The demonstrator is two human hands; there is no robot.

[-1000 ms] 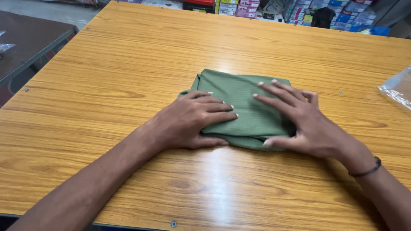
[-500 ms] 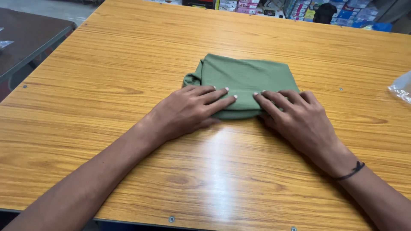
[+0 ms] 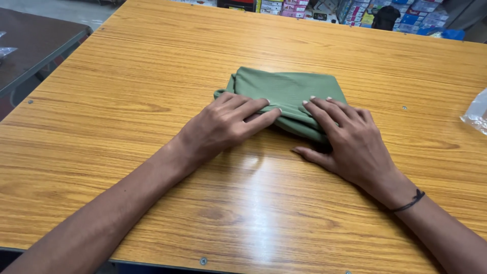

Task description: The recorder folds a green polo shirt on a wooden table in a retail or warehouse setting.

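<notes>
Two hands: both flat on the near edge of a folded green garment (image 3: 286, 94), fingertips pointing toward each other.
Left fingers (image 3: 253, 109): extended, held close together, pressing down on the cloth's near-left edge; nothing pinched.
Right fingers (image 3: 327, 111): extended, slightly fanned, tips on the cloth's near-right edge; thumb lies apart on the wood.
Left hand (image 3: 223, 124): palm down, heel on the table, forearm running back to the lower left.
Right hand (image 3: 355, 144): palm down, with a thin black wristband (image 3: 410, 202).
Garment position: middle of the wooden table (image 3: 127, 91), compact rectangle, near edge thick with stacked layers.
Step, judged: flattening the last fold.
Next move, judged: calls for even pressure outward, or a grip under the near edge.
Surroundings: clear plastic bag (image 3: 477, 114) at the right edge; stacked coloured boxes (image 3: 406, 15) beyond the table.
</notes>
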